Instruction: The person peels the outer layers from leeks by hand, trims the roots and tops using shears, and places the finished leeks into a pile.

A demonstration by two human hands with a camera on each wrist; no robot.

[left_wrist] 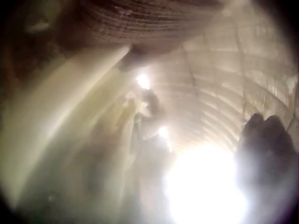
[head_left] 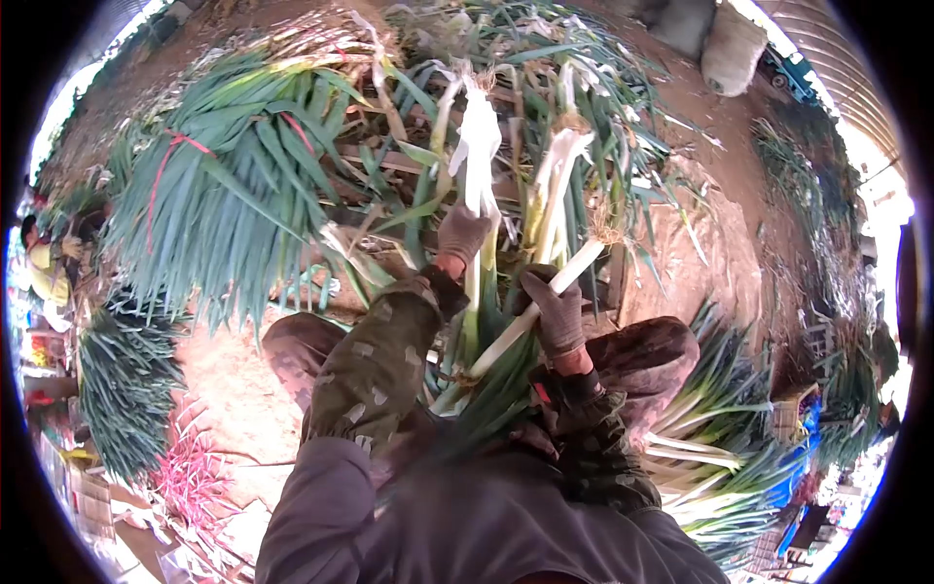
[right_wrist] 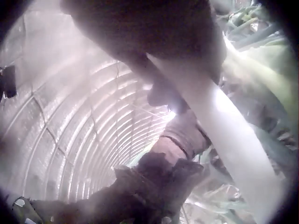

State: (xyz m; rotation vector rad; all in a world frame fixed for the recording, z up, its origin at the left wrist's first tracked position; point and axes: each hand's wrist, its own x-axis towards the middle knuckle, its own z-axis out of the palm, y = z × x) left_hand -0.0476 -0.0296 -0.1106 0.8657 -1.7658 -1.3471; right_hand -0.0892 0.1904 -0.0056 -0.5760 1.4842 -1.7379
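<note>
In the head view, my gloved left hand (head_left: 464, 234) grips a large green onion (head_left: 477, 190) partway along its pale stalk, its root end pointing away from me. Lower and to the right, my gloved right hand (head_left: 556, 310) holds a second green onion (head_left: 506, 339) slantwise, with its bushy roots (head_left: 607, 232) at the upper right and its leaves toward my lap. The left wrist view is blurred; a pale stalk (left_wrist: 60, 112) runs below the ribbed glove (left_wrist: 149, 21). In the right wrist view, a thick white stalk (right_wrist: 229, 126) extends from under the dark glove (right_wrist: 159, 37).
A big bundle of green onions (head_left: 224, 185) tied with red string lies at the left. More loose onions (head_left: 593, 78) are piled ahead, and others (head_left: 715, 438) lie by my right knee. Pink strings (head_left: 190, 462) are on the ground, and another person (head_left: 47, 268) is at the far left.
</note>
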